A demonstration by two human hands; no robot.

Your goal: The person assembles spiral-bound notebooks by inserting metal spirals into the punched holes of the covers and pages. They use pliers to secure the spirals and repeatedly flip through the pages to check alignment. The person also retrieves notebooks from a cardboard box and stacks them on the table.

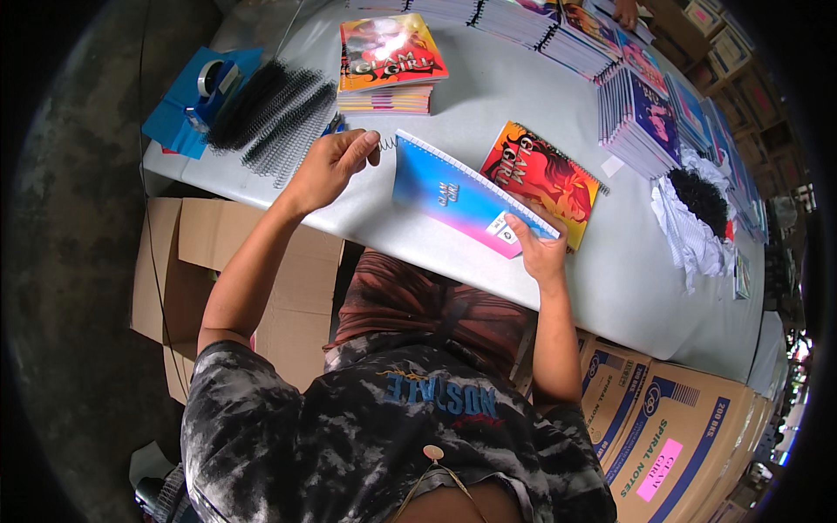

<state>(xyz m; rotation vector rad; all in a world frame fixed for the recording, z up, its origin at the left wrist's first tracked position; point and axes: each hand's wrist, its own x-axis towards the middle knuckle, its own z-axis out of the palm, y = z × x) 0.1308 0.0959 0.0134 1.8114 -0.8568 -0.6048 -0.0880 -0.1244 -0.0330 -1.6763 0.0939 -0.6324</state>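
Near the front edge of the grey table (610, 288), a blue-and-pink notebook (453, 196) lies tilted, its punched edge turned toward the far-left corner. The right hand (540, 253) pinches its near corner, thumb on the cover and fingers beneath, while the left hand (327, 166) has fingertips closed on a thin wire spiral (385, 139) at the punched edge's far end. The notebook looks light and slightly floppy, with a glossy cover likely to slide, so a firm grip on the corner away from the holes seems best; the spiral looks springy and easily bent, better held near its end. A pile of black spirals (275, 118) lies near the left edge, and an orange-covered notebook (545, 179) just beyond.
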